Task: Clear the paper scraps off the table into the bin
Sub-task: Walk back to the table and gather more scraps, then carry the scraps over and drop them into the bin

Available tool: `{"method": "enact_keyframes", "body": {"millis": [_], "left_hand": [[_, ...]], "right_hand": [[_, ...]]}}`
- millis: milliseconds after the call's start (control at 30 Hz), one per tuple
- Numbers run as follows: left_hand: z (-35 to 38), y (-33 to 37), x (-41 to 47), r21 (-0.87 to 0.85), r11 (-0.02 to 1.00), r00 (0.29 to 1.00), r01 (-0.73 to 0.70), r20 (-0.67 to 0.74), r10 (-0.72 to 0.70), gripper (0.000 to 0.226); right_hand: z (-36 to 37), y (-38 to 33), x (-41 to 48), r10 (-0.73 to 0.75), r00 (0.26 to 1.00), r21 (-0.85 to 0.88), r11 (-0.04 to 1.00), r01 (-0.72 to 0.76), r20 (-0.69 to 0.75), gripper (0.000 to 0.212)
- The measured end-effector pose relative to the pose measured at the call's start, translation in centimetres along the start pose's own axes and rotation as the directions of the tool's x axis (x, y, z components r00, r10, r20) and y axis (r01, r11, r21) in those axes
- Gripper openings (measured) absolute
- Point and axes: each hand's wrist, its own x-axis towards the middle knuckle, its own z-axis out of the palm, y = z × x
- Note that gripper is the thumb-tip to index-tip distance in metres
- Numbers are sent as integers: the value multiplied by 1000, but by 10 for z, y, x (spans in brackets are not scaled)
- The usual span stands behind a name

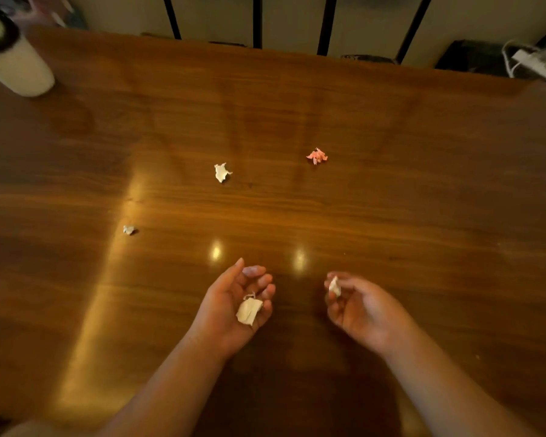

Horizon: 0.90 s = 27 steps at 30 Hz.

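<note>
**Now: two scraps in hand, three on the desk**

Far left, at the back corner of the wooden desk (391, 216), stands a pale cylindrical container with a dark rim (10, 55), blurred; whether it is the bin I cannot tell. Nearer, a tiny white scrap (128, 229) lies alone on the left part of the desk. Further right and further back lies a torn white scrap (222, 172). Below it the left hand (234, 307) hovers palm up, fingers (260, 280) loosely curled, cradling a folded white scrap (249, 311) in the palm. Right of centre, a crumpled pink scrap (317, 156) sits well apart from the others. Nearest the viewer, the right hand (363, 310) pinches a small white scrap (334, 286) between its fingertips.
</note>
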Motion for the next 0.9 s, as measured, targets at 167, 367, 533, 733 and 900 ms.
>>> {"method": "enact_keyframes", "body": {"millis": [167, 367, 533, 733, 900], "left_hand": [[-4, -56, -65, 12, 1000, 1000, 3, -17, -2, 31], [-25, -150, -162, -47, 997, 996, -60, -69, 57, 32], [-57, -244, -248, -165, 973, 965, -162, -233, 121, 27], [-112, -319, -335, -339, 896, 913, -286, -381, 147, 24], [-175, -360, -404, -464, 763, 847, -451, -492, 202, 22]], "right_hand": [[-41, 69, -95, 131, 991, 108, 985, -133, 26, 33], [-72, 126, -182, 22, 999, 3, 1000, -22, 41, 40], [-114, 181, -244, 52, 992, -215, 976, -27, 111, 40], [-141, 260, -268, 217, 976, -481, 854, -198, -16, 37], [-116, 333, -254, 342, 935, -692, 652, -310, -97, 36]]}}
